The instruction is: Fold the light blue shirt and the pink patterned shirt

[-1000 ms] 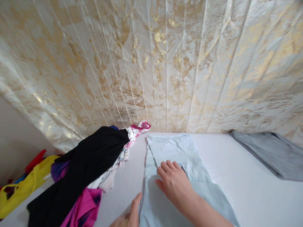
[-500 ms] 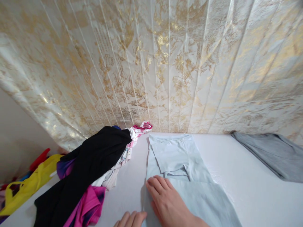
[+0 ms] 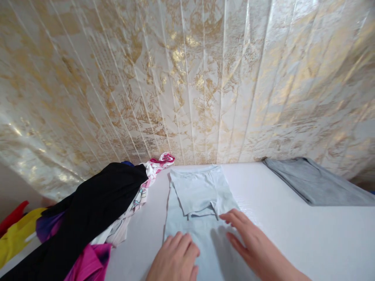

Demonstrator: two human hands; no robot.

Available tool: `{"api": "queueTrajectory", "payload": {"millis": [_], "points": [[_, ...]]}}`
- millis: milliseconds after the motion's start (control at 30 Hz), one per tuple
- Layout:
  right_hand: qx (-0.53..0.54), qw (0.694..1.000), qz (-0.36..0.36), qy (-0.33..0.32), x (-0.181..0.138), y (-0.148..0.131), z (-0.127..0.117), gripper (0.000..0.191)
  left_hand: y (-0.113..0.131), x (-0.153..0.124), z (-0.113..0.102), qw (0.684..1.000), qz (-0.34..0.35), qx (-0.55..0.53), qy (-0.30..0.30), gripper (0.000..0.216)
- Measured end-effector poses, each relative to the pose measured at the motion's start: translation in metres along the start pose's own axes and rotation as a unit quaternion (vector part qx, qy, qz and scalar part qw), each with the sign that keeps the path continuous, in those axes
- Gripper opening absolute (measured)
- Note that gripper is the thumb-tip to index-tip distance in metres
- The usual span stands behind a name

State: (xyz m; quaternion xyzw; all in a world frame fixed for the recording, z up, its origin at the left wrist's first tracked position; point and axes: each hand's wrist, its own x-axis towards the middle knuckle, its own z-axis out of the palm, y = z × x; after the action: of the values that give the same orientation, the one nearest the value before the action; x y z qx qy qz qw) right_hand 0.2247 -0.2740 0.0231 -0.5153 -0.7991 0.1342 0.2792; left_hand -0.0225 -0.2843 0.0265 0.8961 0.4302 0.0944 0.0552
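Observation:
A pale blue garment lies flat on the white table, its far part folded back on itself. My left hand rests flat on the near left of the garment, fingers stretched out. My right hand lies on its near right side with fingers spread and pointing left toward the fold. Neither hand holds anything.
A heap of clothes with black, pink, white and purple pieces fills the left of the table. A grey garment lies at the back right. A yellow and red cloth lies at far left. A gold-patterned wall backs the table.
My right hand slid from the left edge of the pale blue garment to its right side. My left hand moved up onto the garment. The fold near the far end now shows.

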Motion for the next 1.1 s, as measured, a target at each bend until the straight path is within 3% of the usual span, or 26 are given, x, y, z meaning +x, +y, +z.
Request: {"api": "queueTrajectory", "payload": {"millis": [67,167,300,400,533,700,900,1033,1100], "points": [[-0.027,0.995,0.089,0.035,-0.012,0.028,-0.016,0.025,0.017,0.040,-0.008,0.997,0.012,-0.079,-0.002,0.024],[-0.033,0.983,0.181,0.017,-0.025,0.053,-0.024,0.026,0.039,0.092,-0.003,0.991,0.006,-0.133,0.003,0.020],[0.027,0.981,0.194,-0.006,-0.031,0.055,-0.017,0.031,0.055,0.124,0.024,0.990,-0.015,-0.138,-0.004,0.012],[0.093,0.979,0.181,-0.006,-0.030,0.053,-0.015,0.035,0.058,0.124,0.039,0.985,-0.029,-0.170,0.015,0.015],[0.174,0.969,0.176,0.014,-0.029,0.053,-0.018,0.034,0.058,0.121,0.041,0.966,-0.037,-0.250,0.045,0.006],[0.236,0.954,0.186,-0.001,-0.030,0.052,-0.017,0.038,0.064,0.120,0.039,0.940,0.051,-0.324,0.094,0.020],[0.184,0.957,0.220,-0.036,-0.036,0.041,-0.015,0.055,0.065,0.117,0.039,0.922,0.098,-0.348,0.137,0.018],[0.186,0.957,0.222,-0.026,-0.034,0.033,-0.013,0.051,0.063,0.118,0.034,0.907,0.127,-0.378,0.134,0.007],[0.214,0.951,0.225,-0.012,-0.032,0.032,-0.013,0.048,0.060,0.118,0.032,0.913,0.099,-0.373,0.129,0.009]]}}
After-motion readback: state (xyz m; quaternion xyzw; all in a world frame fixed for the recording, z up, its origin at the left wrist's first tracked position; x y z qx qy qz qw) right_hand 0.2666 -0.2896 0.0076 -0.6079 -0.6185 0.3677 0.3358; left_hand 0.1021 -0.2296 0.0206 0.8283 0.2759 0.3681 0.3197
